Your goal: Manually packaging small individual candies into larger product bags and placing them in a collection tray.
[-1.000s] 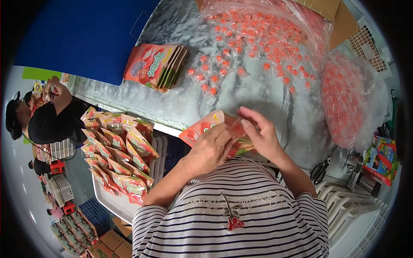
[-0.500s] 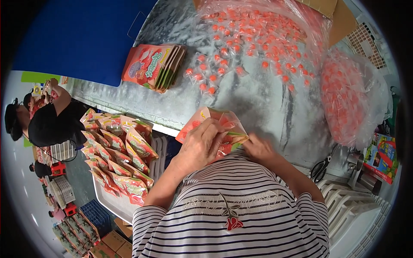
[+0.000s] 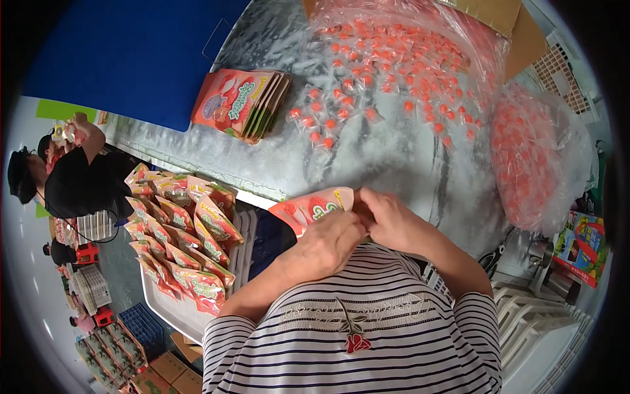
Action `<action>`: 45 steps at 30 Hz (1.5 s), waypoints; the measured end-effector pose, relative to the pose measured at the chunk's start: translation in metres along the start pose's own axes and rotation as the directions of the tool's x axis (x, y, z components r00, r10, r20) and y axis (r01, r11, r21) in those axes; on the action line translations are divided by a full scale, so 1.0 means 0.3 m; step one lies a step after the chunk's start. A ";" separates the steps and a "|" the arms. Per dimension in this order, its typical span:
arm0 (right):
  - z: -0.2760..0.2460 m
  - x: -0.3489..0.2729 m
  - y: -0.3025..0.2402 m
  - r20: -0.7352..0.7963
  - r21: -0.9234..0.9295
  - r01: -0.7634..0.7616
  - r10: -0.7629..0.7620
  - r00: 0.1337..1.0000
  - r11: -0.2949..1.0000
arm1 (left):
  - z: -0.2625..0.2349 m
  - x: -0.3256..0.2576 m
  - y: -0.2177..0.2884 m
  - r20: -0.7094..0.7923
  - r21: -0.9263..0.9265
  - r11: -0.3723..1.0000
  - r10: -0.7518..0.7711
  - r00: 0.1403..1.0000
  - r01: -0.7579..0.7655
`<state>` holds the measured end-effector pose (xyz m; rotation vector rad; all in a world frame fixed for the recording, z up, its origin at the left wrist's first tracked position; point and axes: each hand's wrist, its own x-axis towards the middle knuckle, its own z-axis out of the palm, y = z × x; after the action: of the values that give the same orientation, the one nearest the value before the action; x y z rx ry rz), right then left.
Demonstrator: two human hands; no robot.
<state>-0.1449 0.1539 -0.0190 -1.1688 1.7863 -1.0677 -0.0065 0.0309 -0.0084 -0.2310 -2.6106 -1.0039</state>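
Note:
At the table's near edge, close to my body, both hands grip one pink candy pouch (image 3: 303, 209). My left hand (image 3: 330, 243) lies across its lower part with fingers curled. My right hand (image 3: 387, 220) pinches the pouch's right edge, its fingertips meeting the left hand's. Beyond them, many wrapped red candies (image 3: 420, 72) are spread on the grey table (image 3: 367, 167), a few in a small cluster nearer me. A stack of flat pouches (image 3: 239, 105) rests to the left of the candies.
To my left, a white tray (image 3: 161, 295) holds several rows of filled pouches (image 3: 180, 240). A clear bag of candies (image 3: 528, 161) stands on the right, near scissors (image 3: 491, 259) and a colourful box (image 3: 581, 248). A blue panel (image 3: 125, 59) covers the far left. A person in black (image 3: 85, 177) is farther left.
My right hand has moved up and left to the pouch's upper right edge. My left hand has shifted right and slightly down. The pouch has turned, and its printed front shows more.

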 end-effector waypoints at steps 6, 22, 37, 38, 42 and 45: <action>-0.084 -0.014 -0.074 0.125 -0.012 0.059 -0.057 0.990 0.998 | -0.006 -0.012 -0.011 -0.062 -0.006 1.000 -0.025 0.998 0.025; 0.050 0.443 0.221 -0.214 -0.482 0.174 -0.307 0.927 0.859 | -0.064 -0.079 -0.041 -0.158 -0.073 0.980 -0.194 0.968 0.184; 0.048 0.318 0.316 -0.105 -0.682 0.240 -0.417 0.903 0.691 | -0.060 -0.103 -0.100 -0.157 -0.108 0.963 -0.261 0.952 0.246; 0.020 0.328 0.297 -0.211 -0.593 0.211 -0.403 0.890 0.777 | -0.059 -0.107 -0.102 -0.157 -0.100 0.965 -0.258 0.953 0.244; -0.067 0.378 0.347 -0.340 -0.602 0.044 -0.306 0.889 0.797 | -0.066 -0.105 -0.094 -0.145 -0.116 0.960 -0.270 0.952 0.255; -0.034 0.343 0.326 -0.277 -0.549 0.102 -0.296 0.914 0.829 | -0.072 -0.122 -0.096 -0.143 -0.125 0.956 -0.283 0.949 0.266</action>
<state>-0.2183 0.0831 -0.1182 -1.6029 2.3824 -0.9773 0.0252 -0.0061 -0.0244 0.1895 -2.4917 -1.1984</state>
